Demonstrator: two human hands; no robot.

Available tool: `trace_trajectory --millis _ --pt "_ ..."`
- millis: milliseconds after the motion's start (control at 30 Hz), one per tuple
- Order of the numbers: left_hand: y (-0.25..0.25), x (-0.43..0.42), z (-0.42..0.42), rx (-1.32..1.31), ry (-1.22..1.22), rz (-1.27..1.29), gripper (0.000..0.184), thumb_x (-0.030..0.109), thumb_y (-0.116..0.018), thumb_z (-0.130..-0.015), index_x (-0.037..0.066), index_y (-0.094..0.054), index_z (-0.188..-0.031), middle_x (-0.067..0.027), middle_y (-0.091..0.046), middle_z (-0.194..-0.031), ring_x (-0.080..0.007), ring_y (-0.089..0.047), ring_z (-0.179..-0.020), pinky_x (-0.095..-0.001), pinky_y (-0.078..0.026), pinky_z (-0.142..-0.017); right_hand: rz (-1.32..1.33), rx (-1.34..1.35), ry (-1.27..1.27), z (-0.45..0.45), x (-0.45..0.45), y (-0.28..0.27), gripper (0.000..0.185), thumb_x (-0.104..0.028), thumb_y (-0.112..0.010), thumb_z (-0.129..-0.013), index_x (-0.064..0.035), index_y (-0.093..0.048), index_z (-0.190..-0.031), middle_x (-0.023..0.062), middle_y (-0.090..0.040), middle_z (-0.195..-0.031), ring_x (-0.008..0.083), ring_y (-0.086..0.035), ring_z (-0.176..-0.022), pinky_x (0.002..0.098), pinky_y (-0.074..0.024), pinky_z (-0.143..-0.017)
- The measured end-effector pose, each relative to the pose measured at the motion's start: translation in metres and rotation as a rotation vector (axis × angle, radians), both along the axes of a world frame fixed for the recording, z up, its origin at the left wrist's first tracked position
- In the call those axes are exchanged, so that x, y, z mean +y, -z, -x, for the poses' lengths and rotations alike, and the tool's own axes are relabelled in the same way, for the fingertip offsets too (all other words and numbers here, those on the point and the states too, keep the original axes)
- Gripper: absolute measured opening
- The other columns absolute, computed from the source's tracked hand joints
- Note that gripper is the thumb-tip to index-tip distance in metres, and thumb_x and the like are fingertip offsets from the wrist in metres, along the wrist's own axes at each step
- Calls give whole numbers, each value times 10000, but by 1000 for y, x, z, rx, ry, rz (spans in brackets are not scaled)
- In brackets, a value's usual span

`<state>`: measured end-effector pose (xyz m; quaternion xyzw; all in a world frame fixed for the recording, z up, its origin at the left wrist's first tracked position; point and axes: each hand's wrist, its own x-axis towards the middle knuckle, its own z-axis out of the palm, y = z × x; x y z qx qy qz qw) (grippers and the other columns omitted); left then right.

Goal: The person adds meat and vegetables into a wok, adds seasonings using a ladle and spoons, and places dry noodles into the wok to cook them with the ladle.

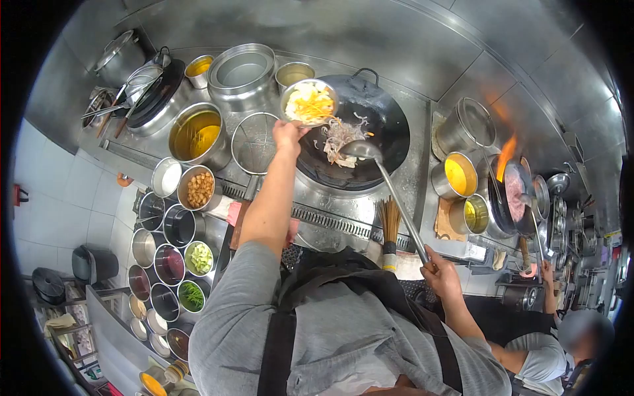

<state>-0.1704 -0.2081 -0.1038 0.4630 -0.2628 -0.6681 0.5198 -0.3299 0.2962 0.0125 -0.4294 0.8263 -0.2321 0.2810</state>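
My left hand (288, 136) grips the rim of a metal bowl (309, 103) of pale and orange cut vegetables, tilted over the left side of a large dark wok (389, 125). Thin sliced meat or onion strips (343, 136) lie in the wok, with a few orange shreds beside the bowl. My right hand (441, 272) is closed around the handle end of a long metal ladle (403, 208). The ladle's head rests over the food near the wok's middle.
An oil pot (197, 135), a wire strainer (256, 144) and several ingredient tins stand left. A bamboo brush (389, 221) is in front of the wok. At right, a co-worker (538, 350) works at another wok (512, 191) with flames, past pots of yellow liquid (456, 175).
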Motion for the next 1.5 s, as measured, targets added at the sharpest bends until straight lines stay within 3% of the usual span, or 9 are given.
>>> trace_trajectory --millis 133,500,600,733,967,1167,1367,1433,1500 --pt "16 -1 -78 149 29 -43 245 -82 -627 -776 -29 -496 -976 -172 -620 -980 -287 -651 -768 -299 -532 -597 81 185 -98 0 -34 34 544 -49 -646 -763 -19 -532 -1294 217 -552 -703 362 -572 -618 417 -478 -636" --pt "121 22 -199 -224 -135 -160 226 -75 -622 -777 13 -452 -897 -83 -578 -675 -163 -544 -455 -260 -343 -346 175 279 100 17 -158 71 535 -83 -586 -818 -10 -481 -1337 244 -651 -802 412 -640 -712 458 -508 -671" --pt "136 10 -197 -198 -103 -230 221 -59 -623 -799 14 -460 -929 -94 -586 -694 -192 -603 -502 -264 -383 -357 164 -144 212 16 -190 78 574 -51 -569 -829 -24 -456 -1391 138 -662 -809 171 -613 -555 345 -486 -511" --pt "154 5 -195 -133 -107 -261 197 -35 -590 -841 2 -485 -1003 -111 -610 -786 -249 -684 -646 -277 -527 -455 179 -542 177 8 -181 72 602 -25 -612 -812 -47 -470 -1396 75 -606 -733 110 -530 -516 284 -454 -492" --pt "140 76 -225 -266 -54 -140 304 6 -499 -883 -14 -467 -1185 -127 -604 -943 -281 -663 -760 -361 -568 -589 0 -275 49 1 -62 28 558 -53 -656 -805 -65 -532 -1349 47 -577 -665 125 -522 -557 299 -450 -545" --pt "117 204 -220 -248 -83 -77 203 82 -551 -876 28 -575 -1071 -52 -631 -781 -133 -590 -578 -257 -428 -433 117 209 -90 35 -99 67 504 -70 -587 -813 -19 -517 -1309 273 -617 -793 437 -633 -769 486 -485 -694" --pt "106 322 -229 -453 517 -252 139 141 -534 -884 44 -611 -947 -84 -652 -736 -160 -571 -456 -273 -355 -354 232 230 28 62 -155 91 513 -77 -569 -826 -4 -497 -1328 273 -647 -862 446 -632 -831 502 -492 -767" --pt "224 365 -283 -680 783 -231 225 228 -563 -851 33 -673 -833 -114 -691 -753 -235 -658 -600 -363 -487 -490 258 201 22 67 -170 102 533 -88 -571 -823 -20 -489 -1345 266 -658 -905 442 -629 -872 513 -487 -801" --pt "302 418 -327 -1457 1173 193 283 260 -539 -859 42 -719 -858 -146 -714 -900 -281 -688 -741 -432 -536 -659 172 153 -15 59 -185 95 533 -102 -588 -825 -68 -502 -1350 251 -658 -994 419 -630 -948 479 -485 -849"
